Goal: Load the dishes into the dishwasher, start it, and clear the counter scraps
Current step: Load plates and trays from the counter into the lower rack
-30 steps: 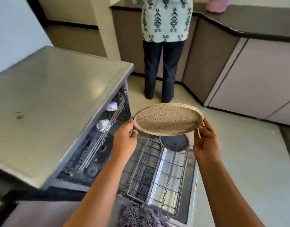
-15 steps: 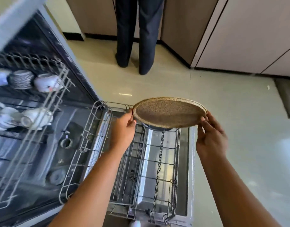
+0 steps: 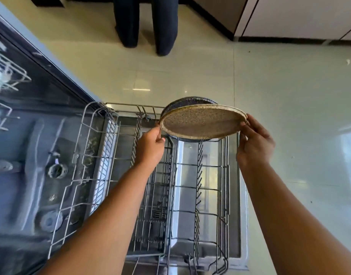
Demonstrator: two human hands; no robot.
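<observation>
1. The left hand (image 3: 150, 147) pinches the near-left rim of a speckled tan plate (image 3: 203, 121), fingers curled on the edge.
2. The right hand (image 3: 254, 143) grips the opposite rim with its fingertips.
3. Between the two hands the plate is tilted, its face towards the camera.
4. Just behind the held plate, a dark plate (image 3: 187, 100) stands in the lower rack (image 3: 198, 187).
5. Below the hands, the rest of the rack holds only bare tines.
</observation>
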